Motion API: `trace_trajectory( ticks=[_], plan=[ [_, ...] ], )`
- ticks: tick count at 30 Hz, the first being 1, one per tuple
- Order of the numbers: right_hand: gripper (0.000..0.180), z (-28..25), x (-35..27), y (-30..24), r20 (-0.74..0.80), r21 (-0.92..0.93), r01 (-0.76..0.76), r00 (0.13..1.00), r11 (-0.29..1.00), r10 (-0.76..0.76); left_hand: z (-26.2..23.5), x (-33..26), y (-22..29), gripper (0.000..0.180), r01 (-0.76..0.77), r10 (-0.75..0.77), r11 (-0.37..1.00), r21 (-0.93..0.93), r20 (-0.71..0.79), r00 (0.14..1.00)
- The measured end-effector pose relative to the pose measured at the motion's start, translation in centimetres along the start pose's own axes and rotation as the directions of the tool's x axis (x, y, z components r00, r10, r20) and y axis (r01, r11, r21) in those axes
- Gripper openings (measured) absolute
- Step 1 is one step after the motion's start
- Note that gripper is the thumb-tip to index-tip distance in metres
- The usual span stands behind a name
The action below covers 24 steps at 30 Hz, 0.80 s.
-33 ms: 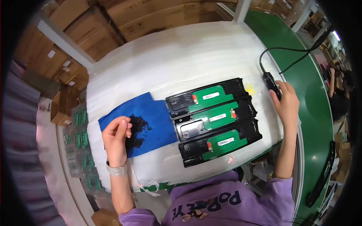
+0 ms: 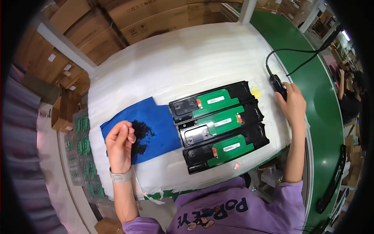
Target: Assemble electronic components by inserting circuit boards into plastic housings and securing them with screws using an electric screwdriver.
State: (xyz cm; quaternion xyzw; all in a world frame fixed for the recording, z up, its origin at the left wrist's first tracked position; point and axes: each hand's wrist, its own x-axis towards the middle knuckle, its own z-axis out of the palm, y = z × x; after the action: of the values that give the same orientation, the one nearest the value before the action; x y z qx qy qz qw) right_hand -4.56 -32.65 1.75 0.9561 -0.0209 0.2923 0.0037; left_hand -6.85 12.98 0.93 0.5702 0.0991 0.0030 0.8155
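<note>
My left hand (image 2: 120, 142), with a pale band at the wrist, is over the left part of a blue cloth (image 2: 161, 121). Its thumb and fingertips are pinched; whatever is between them is hidden. Beside those fingers lies a heap of small black screws (image 2: 142, 130). At the table's right edge my right hand (image 2: 294, 104) closes round the lower end of a corded black electric screwdriver (image 2: 277, 84). Between my hands, three black plastic panels lie side by side, each with a green circuit board: a far panel (image 2: 184, 106), a middle panel (image 2: 194, 136) and a near panel (image 2: 196, 158).
A white padded sheet (image 2: 167, 58) covers the table. The screwdriver's black cable (image 2: 269, 60) loops off to the right, over a green surface (image 2: 280, 35). More green boards (image 2: 83, 144) sit at the left, low beside the table. Cardboard boxes (image 2: 152, 19) stand behind; another person (image 2: 348, 97) is far right.
The view has shifted slightly, moving the panels and the cloth a little leftward in the picture. Both hands keep nearly the same pose and place.
</note>
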Motion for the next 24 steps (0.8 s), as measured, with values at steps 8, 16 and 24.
trace_trajectory(
  ticks=[8, 16, 24],
  plan=[
    [0.046, 1.0, 0.7, 3.2, 0.407, -0.015, -0.294, 0.871, 0.956, 0.275, 4.1, 1.7, -1.9, 0.019, 0.301, -0.214, 0.900, -0.316, 0.282, 0.935],
    [0.039, -0.1, 1.3, 4.2, 0.416, 0.466, -0.511, 0.847, 0.723, 0.331, 8.8, 3.0, -3.9, 0.017, 0.423, -0.323, 0.887, -0.184, 0.408, 0.854],
    [0.055, -4.2, 10.3, -9.7, 0.194, 0.601, -0.375, 0.925, -0.706, -0.327, 12.1, 2.1, -4.3, 0.016, 0.377, -0.263, 0.910, -0.171, 0.465, 0.845]
  ],
)
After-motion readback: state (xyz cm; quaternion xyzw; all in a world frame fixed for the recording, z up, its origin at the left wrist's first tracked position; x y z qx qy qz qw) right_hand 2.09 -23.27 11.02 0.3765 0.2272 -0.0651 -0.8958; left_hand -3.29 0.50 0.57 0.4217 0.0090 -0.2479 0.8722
